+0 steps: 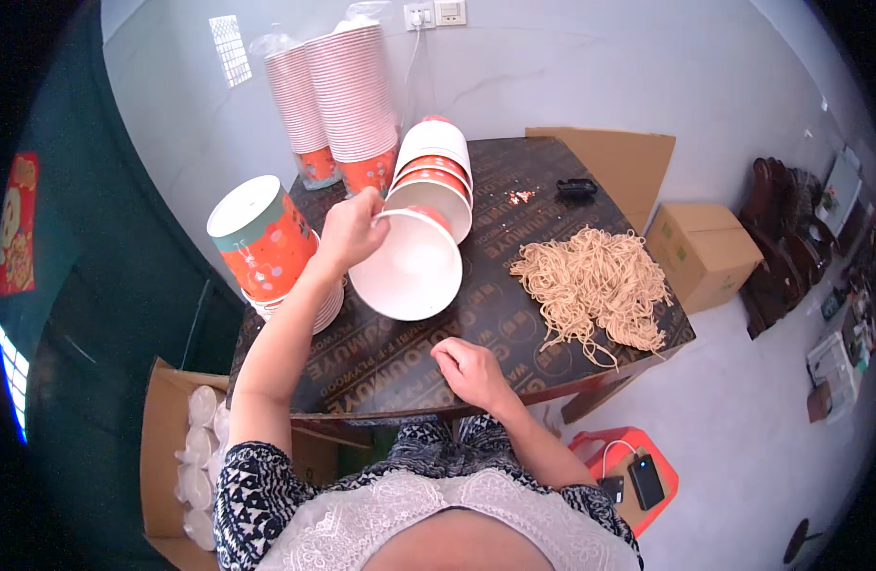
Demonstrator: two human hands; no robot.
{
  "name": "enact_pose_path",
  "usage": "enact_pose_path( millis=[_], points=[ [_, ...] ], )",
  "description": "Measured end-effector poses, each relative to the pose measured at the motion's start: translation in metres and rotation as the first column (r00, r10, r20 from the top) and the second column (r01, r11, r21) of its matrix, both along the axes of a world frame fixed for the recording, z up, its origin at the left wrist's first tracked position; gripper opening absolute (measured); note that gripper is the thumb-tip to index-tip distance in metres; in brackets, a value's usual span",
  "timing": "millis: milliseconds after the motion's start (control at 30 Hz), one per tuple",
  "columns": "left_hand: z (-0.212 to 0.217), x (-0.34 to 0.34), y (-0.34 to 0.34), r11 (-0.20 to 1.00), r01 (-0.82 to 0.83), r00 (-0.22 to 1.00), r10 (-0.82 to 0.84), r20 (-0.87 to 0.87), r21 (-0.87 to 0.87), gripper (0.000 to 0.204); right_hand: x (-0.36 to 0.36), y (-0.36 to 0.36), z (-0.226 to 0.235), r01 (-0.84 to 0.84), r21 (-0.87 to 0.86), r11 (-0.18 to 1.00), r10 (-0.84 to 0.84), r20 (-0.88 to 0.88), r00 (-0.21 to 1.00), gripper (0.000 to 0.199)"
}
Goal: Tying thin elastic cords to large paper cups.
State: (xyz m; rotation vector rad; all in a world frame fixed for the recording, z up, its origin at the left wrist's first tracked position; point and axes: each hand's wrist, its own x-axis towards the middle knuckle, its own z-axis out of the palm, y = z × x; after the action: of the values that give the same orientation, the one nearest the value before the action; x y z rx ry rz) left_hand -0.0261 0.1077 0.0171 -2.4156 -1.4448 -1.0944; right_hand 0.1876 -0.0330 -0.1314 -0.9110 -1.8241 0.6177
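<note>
My left hand [352,231] is closed on the rim of a paper bucket [409,271], tilted so that its white inside faces me. Behind it, several more paper buckets [431,152] lie on their sides in a nested row. My right hand [471,373], fingers curled with nothing visible in them, rests near the table's front edge. Left of my left forearm stands an upturned orange and green paper bucket [271,249] on other nested ones. A loose heap of tan cord [600,285] lies to the right on the dark table [400,366].
Tall wrapped stacks of paper buckets [352,90] stand at the back left. A small black object [577,188] and red-white bits [521,197] lie toward the back right. Cardboard boxes [709,252] and a red stool [662,452] holding a power bank flank the table.
</note>
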Motion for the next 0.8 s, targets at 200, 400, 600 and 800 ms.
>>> enact_pose_path(
  millis=[200,400,600,800],
  points=[
    [0.013,-0.015,-0.035,0.96,0.002,0.983,0.049,0.175,-0.28,0.013,0.01,-0.005,0.013,-0.016,-0.072,0.997,0.01,-0.079,0.997,0.008],
    [-0.014,-0.042,-0.053,0.904,0.034,0.95,0.103,0.294,-0.426,0.015,0.074,-0.002,0.042,0.272,-0.033,0.962,-0.271,0.049,0.961,0.009],
    [-0.026,-0.043,-0.054,0.913,-0.004,0.939,0.144,0.313,-0.408,0.017,0.142,0.009,0.027,0.649,0.043,0.76,-0.649,0.09,0.755,0.008],
    [-0.028,-0.039,-0.07,0.927,-0.073,0.899,0.22,0.379,-0.367,0.019,0.164,0.001,0.021,0.599,-0.022,0.8,-0.587,0.177,0.79,0.007]
  ],
)
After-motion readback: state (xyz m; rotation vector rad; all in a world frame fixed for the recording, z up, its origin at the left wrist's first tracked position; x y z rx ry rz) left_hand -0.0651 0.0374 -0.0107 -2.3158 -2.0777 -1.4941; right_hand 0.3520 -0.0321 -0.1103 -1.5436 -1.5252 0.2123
